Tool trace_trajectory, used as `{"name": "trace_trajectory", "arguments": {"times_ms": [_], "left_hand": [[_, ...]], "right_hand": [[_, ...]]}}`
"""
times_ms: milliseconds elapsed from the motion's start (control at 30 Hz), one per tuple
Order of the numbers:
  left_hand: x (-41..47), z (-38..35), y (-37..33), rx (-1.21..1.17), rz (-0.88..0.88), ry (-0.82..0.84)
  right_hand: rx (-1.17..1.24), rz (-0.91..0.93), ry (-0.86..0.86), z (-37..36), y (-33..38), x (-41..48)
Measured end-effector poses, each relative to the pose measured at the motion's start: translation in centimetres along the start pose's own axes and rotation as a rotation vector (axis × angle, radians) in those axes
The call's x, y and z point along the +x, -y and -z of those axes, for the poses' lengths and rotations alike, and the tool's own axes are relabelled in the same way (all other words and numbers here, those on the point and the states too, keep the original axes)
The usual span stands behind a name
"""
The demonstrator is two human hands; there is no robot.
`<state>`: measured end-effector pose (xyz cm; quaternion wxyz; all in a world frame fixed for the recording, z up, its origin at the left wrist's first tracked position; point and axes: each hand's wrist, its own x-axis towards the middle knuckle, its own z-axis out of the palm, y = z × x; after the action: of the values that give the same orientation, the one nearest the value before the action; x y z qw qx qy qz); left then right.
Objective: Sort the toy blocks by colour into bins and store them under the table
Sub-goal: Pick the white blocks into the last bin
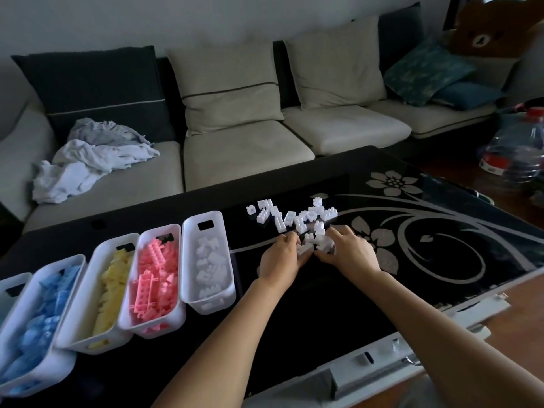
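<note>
My left hand [281, 260] and right hand [350, 254] are curling around a clump of white blocks [323, 243] on the table [309, 316], hiding the fingertips. Five bins [212, 303] are standing to my left; the outermost bin [14, 282] is being cut off by the frame edge.

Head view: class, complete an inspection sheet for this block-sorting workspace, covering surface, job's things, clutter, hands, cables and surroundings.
Surface: black glass table with a floral pattern.
Job's things: loose white blocks in a pile; a row of bins: blue-block bin, yellow-block bin, pink-block bin, white-block bin; a fifth bin cut off at the left edge.
Clutter: crumpled clothes on the sofa; plastic bottles on the floor.
Hands: left hand and right hand both curl round loose white blocks at the pile's near edge.
Cables: nothing seen.
Surroundings: sofa with cushions; plush bear.
</note>
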<state>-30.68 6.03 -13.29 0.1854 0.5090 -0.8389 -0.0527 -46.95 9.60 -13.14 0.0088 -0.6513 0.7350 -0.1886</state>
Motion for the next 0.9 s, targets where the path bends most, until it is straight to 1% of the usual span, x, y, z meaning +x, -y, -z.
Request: {"name": "trace_trajectory", "arguments": {"times_ms": [67,167,233,300,367,433,533,567,633,667,700,733,833,900], "left_hand": [[-0.2,0.4,0.0,0.016,0.003,0.022],[-0.9,1.8,-0.2,-0.048,-0.004,0.02],[-1.5,3.6,-0.4,-0.1,-0.007,-0.043],[-1.7,6.2,0.0,-0.143,0.036,-0.164],[-1.7,9.2,1.3,-0.164,0.131,-0.285],[-1.7,11.9,3.6,-0.115,0.231,-0.326],[-2.3,13.9,7.2,-0.007,0.373,-0.262],[-2.6,14.1,8.0,0.01,0.396,-0.206],[-3.7,13.7,9.0,0.016,0.396,-0.028],[-4.3,13.5,9.3,0.017,0.386,0.052],[-5.0,13.3,9.4,0.024,0.372,0.094],[-5.6,13.2,9.6,0.029,0.35,0.082],[-7.3,13.2,10.0,0.081,0.268,-0.119],[-8.3,13.5,10.3,0.127,0.252,-0.164]], "right_hand": [[-0.037,-0.007,0.0,0.2,0.2,-0.1],[0.032,-0.017,-0.007,0.2,0.2,-0.4],[0.173,-0.067,-0.002,0.6,0.0,-0.7],[0.384,-0.146,0.018,1.4,0.0,-0.9],[0.563,-0.201,0.052,2.0,0.2,-1.1],[0.718,-0.252,0.096,1.8,0.1,-1.2],[1.112,-0.403,0.238,1.9,0.3,-1.3],[1.193,-0.441,0.295,1.9,0.5,-1.4],[1.307,-0.488,0.378,2.2,1.5,-1.5],[1.345,-0.504,0.397,2.3,2.3,-1.5],[1.366,-0.507,0.416,2.4,3.1,-1.6],[1.362,-0.491,0.439,2.4,3.9,-1.6],[1.252,-0.35,0.52,2.9,6.5,-1.5],[1.185,-0.261,0.548,3.2,8.7,-0.9]]}}
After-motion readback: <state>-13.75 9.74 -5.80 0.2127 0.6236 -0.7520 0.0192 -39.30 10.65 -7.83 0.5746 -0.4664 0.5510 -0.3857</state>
